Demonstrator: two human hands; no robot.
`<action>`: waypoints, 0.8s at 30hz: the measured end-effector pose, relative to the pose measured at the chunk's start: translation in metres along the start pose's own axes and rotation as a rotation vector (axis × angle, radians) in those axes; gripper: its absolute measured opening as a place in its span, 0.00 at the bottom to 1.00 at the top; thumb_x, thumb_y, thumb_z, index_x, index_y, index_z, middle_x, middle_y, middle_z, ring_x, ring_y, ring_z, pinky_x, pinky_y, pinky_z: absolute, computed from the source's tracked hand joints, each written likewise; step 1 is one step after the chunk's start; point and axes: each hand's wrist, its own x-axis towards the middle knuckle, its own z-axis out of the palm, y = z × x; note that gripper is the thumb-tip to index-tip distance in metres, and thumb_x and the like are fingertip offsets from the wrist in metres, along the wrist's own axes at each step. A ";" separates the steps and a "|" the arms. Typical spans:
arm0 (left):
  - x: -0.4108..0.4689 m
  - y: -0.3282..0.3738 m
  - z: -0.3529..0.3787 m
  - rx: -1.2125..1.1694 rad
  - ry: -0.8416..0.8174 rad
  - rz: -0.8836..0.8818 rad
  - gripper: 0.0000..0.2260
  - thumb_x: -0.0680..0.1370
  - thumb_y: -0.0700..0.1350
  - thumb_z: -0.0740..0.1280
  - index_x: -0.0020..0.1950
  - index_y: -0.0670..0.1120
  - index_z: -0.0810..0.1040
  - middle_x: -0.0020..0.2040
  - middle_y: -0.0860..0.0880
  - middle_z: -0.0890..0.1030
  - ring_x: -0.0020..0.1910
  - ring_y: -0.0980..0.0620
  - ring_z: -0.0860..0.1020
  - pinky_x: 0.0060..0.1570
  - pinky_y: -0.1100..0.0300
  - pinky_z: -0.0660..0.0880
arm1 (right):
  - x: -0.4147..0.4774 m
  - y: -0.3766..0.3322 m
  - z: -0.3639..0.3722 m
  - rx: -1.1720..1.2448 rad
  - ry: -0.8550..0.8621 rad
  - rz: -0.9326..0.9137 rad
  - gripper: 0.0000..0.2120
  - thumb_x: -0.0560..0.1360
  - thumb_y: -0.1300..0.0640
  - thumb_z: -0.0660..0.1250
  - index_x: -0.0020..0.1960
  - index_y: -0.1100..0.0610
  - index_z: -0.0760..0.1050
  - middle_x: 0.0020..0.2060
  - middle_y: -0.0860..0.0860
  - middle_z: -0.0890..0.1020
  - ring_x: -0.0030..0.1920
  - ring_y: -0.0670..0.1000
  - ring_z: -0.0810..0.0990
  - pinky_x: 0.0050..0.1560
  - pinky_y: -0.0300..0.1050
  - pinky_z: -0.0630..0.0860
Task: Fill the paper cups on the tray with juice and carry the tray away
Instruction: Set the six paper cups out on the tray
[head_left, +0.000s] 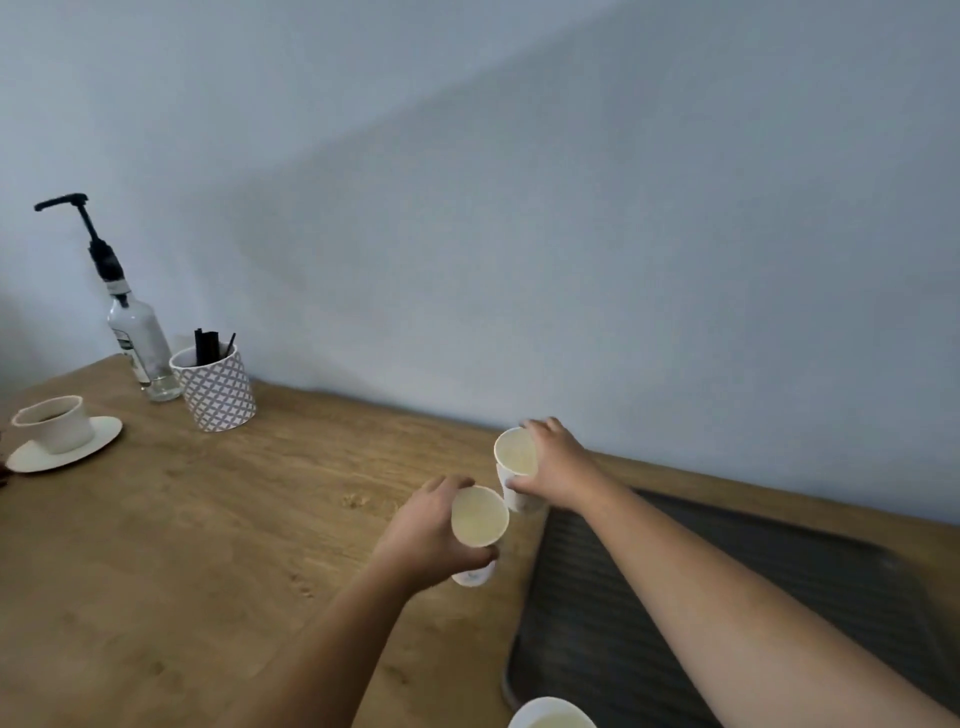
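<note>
Now each hand holds a paper cup just left of the dark tray (779, 597). Left hand (426, 535) grips the near cup (479, 517). Right hand (558, 465) grips the far cup (514, 454).

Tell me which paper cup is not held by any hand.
The paper cup at the bottom edge. The left hand holds the near cup and the right hand the far cup.

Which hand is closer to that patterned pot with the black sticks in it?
The left hand, though both are well away. It holds a paper cup down-right of the patterned pot. The right hand holds another cup farther right, by the tray.
</note>
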 end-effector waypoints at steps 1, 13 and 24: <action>0.009 0.009 -0.001 0.003 0.001 0.010 0.37 0.62 0.58 0.76 0.68 0.50 0.69 0.62 0.53 0.74 0.60 0.51 0.74 0.57 0.57 0.72 | -0.002 0.007 -0.012 0.010 0.032 0.011 0.41 0.67 0.47 0.74 0.74 0.56 0.60 0.70 0.54 0.65 0.69 0.54 0.66 0.67 0.45 0.64; 0.097 0.082 0.066 0.010 -0.114 0.090 0.38 0.66 0.53 0.75 0.72 0.47 0.64 0.69 0.50 0.69 0.68 0.50 0.68 0.64 0.57 0.67 | -0.037 0.122 -0.046 0.014 0.131 0.279 0.41 0.65 0.46 0.75 0.73 0.55 0.63 0.67 0.54 0.68 0.67 0.54 0.68 0.63 0.45 0.67; 0.109 0.107 0.113 -0.039 -0.142 0.125 0.36 0.65 0.53 0.76 0.70 0.48 0.66 0.67 0.51 0.70 0.66 0.50 0.70 0.62 0.57 0.69 | -0.060 0.166 -0.039 -0.048 0.231 0.407 0.38 0.63 0.45 0.74 0.69 0.54 0.66 0.62 0.54 0.69 0.64 0.56 0.68 0.61 0.46 0.68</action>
